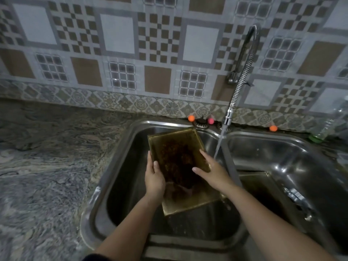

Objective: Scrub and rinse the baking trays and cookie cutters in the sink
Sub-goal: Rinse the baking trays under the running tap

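Note:
A rectangular golden baking tray [169,144], its floor covered in dark burnt residue, is held tilted over the left basin of a steel double sink [120,166]. My left hand [154,178] grips the tray's left rim, thumb inside. My right hand [212,170] holds the right rim, thumb resting on the dirty floor. A stream of water [219,144] falls from the spring faucet [243,76] just right of the tray, by my right hand. A second tray [261,187] lies in the right basin, partly behind my right forearm. No cookie cutters are visible.
A marbled stone counter [47,157] stretches to the left of the sink. Patterned wall tiles rise behind. Small orange and pink knobs [191,118] sit along the sink's back edge. A clear plastic bottle with a green cap [323,129] lies at the far right.

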A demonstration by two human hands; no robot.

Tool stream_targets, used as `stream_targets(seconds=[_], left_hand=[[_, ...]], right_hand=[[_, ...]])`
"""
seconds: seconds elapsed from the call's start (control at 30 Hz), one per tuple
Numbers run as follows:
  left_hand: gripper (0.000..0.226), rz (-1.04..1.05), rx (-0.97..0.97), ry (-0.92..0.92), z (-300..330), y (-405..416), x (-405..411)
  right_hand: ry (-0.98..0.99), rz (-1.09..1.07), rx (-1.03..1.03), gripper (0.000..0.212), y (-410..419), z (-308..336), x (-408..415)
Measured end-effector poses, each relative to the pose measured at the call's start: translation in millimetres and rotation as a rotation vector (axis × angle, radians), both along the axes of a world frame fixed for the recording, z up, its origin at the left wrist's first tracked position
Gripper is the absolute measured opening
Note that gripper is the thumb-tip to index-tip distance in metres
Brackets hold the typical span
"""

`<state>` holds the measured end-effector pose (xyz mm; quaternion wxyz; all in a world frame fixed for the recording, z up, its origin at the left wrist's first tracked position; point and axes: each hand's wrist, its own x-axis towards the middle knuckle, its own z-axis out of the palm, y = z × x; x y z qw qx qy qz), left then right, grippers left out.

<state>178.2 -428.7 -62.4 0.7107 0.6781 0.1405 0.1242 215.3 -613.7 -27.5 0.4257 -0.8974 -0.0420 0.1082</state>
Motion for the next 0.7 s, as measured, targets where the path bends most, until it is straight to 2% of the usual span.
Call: stream_targets(seconds=[0.23, 0.33, 0.4, 0.47, 0.53, 0.6, 0.7], left_hand=[[0.043, -0.221, -0.047, 0.215, -5, -75, 7], [0.062, -0.296, 0.008, 0.251, -2, -118, 10], [0.054, -0.336, 0.156, 0.216, 6, -147, 9], [0.050, -0.412, 0.416, 0.205, 11, -171, 9], [0.059, -0.533, 0.618, 0.214, 10, -189, 12], [0.068, -0.621, 0.739, 0.257, 3, -202, 17], [0.075, -0.583, 0.950, 0.323, -8, -218, 17]], right_hand=[[-0.140, 0.067, -0.599, 0.078, -65, 75, 4], [-0.211, 0.082, -0.742, 0.078, -98, 103, 2], [-0.253, 0.065, -0.806, 0.079, -121, 116, 1], [-0.276, 0.038, -0.854, 0.080, -147, 124, 0], [-0.286, 0.013, -0.875, 0.081, -176, 125, 1], [-0.291, 0.002, -0.861, 0.081, -205, 120, 3], [-0.208, -0.003, -0.799, 0.083, -241, 98, 8]])
